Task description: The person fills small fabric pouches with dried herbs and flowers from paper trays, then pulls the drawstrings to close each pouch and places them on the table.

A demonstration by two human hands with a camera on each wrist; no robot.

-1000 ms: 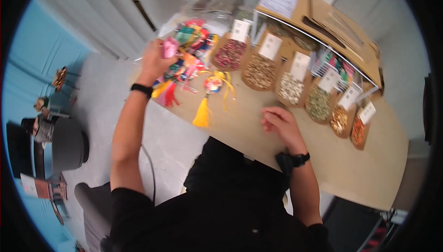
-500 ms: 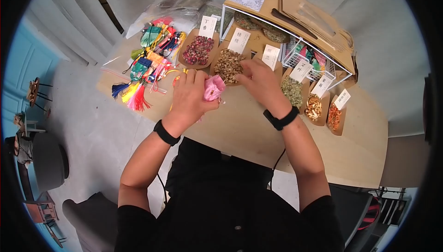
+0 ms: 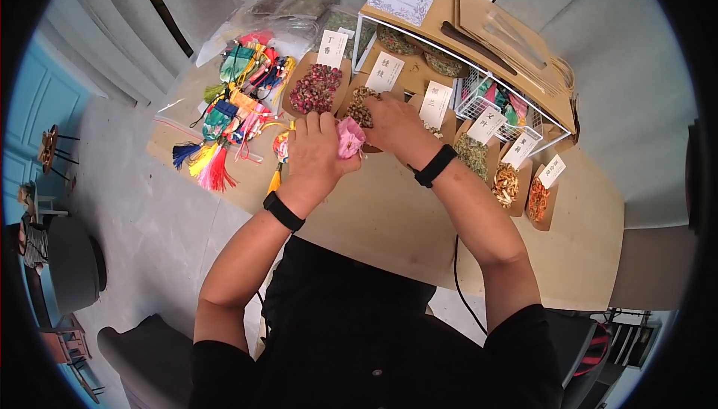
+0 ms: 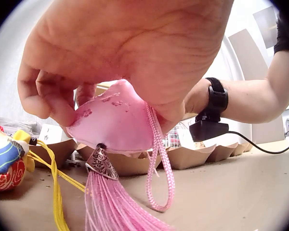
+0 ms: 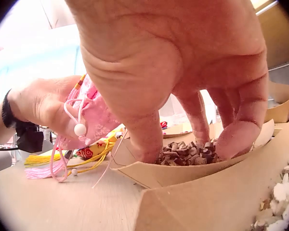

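My left hand [image 3: 313,151] holds a pink drawstring sachet pouch [image 3: 350,138], its mouth turned toward my right hand. In the left wrist view a pink tassel [image 4: 113,202] with a metal cap and a looped cord [image 4: 168,192] hang below the pouch. White beads [image 5: 80,129] on its strings show in the right wrist view. My right hand [image 3: 393,124] reaches down into a brown paper tray [image 5: 154,174]. Its thumb and fingertips dip among brown chopped herb pieces [image 5: 188,153], apart from each other, with pieces between them.
A tray of dried rosebuds [image 3: 315,89] stands left of it; trays of green leaves [image 3: 472,156], yellowish pieces [image 3: 505,186] and orange bits [image 3: 538,199] curve off right. Colourful tasselled sachets [image 3: 239,117] lie at the left. Behind stands a wire-framed shelf [image 3: 479,50].
My left hand has brought the pink pouch from the sachet pile to beside the herb trays. My right hand has moved from the table's front over to the brown pieces and down into them.
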